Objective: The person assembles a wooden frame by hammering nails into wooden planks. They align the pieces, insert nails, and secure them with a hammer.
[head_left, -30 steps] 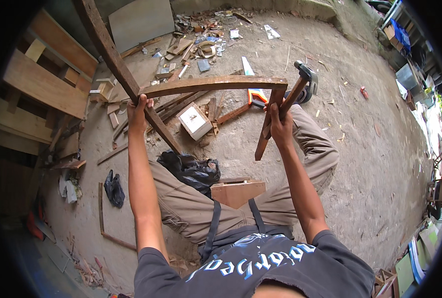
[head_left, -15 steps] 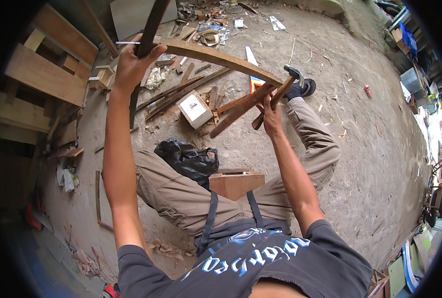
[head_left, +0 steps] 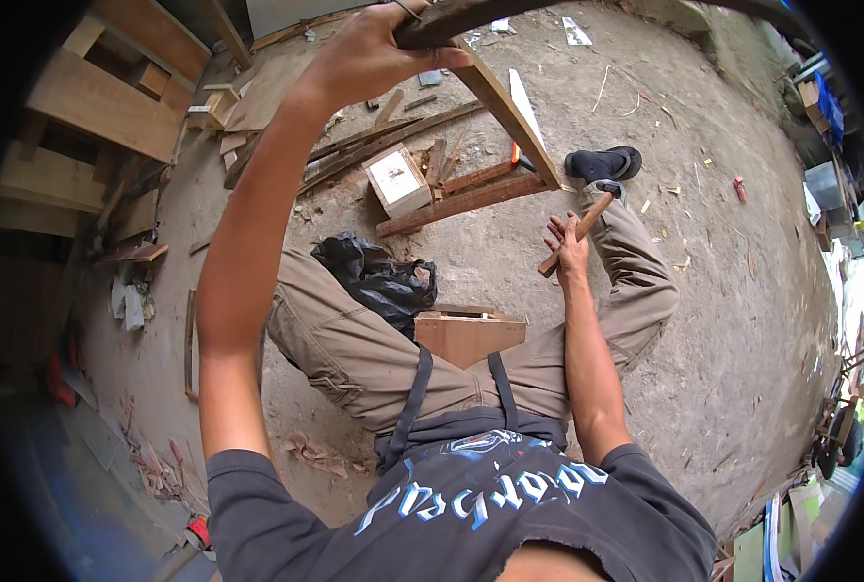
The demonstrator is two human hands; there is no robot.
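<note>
My left hand [head_left: 364, 58] is raised at the top, closed round the corner of a wooden frame [head_left: 509, 112] made of joined brown bars. One dark bar stretches from that grip toward the upper right. Another slants down to meet a lower reddish bar [head_left: 471, 204] near my foot. My right hand [head_left: 571, 250] holds a hammer by its wooden handle [head_left: 592, 218], with some fingers loosely spread. The hammer's dark head points toward my shoe, apart from the frame's lower corner.
A handsaw [head_left: 526, 107] lies on the ground behind the frame. Close by are a white-topped box [head_left: 397, 184] and loose timber strips. A black plastic bag [head_left: 378, 281] and a wooden box [head_left: 471, 338] sit between my legs. Wooden furniture [head_left: 102, 107] stands at left.
The frame has turned in my left hand, its dark bar swinging over to the right. My right hand has come off the frame and drawn back lower right with the hammer.
</note>
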